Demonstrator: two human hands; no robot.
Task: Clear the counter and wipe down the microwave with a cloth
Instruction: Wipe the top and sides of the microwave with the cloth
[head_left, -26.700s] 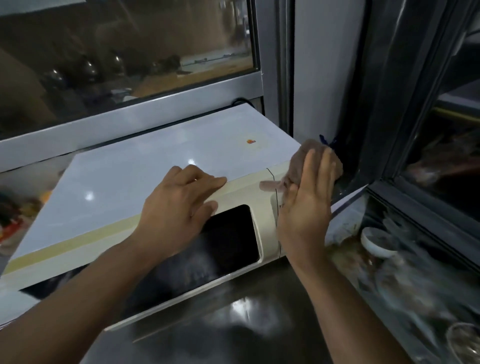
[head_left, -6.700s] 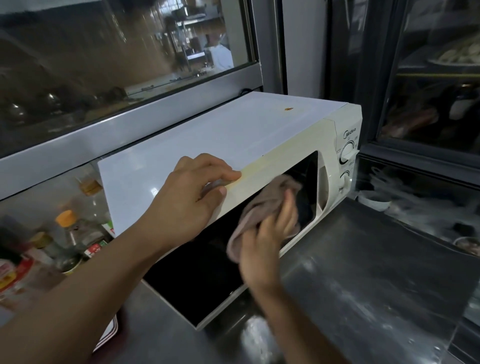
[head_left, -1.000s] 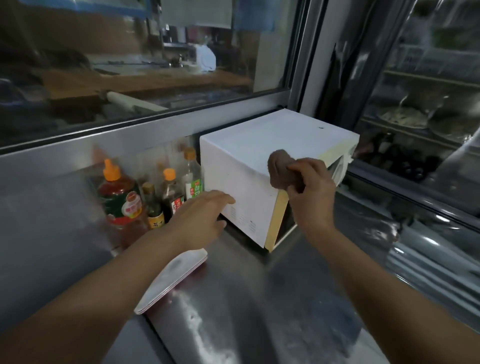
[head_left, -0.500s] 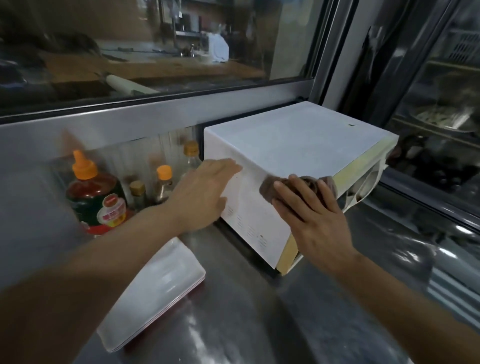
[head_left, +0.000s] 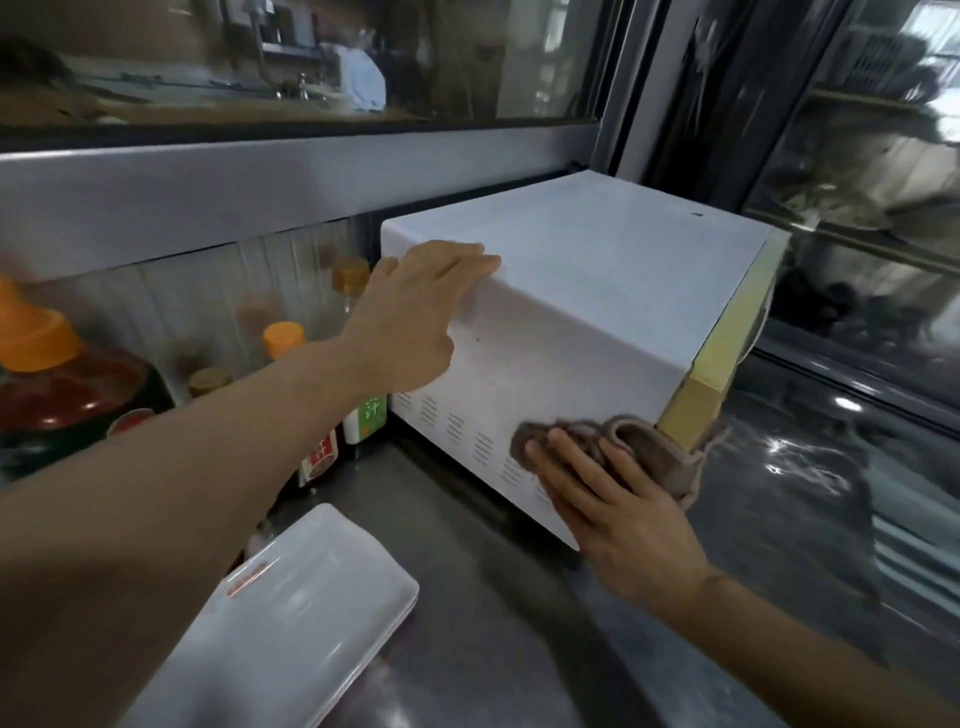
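Note:
The white microwave stands on the steel counter, its yellowed front turned to the right. My right hand presses a brown cloth flat against the lower front part of the microwave's left side, over the vent slots. My left hand lies open on the upper left edge of the microwave, fingers spread along the top corner, holding nothing.
Several sauce bottles with orange caps stand left of the microwave against the steel back wall. A stack of white rectangular plates lies on the counter at the lower left. Glass display cases rise behind and to the right.
My right hand has slid the cloth down the microwave's left side, from near the top edge to the vent slots. My left hand has moved up onto the top left edge.

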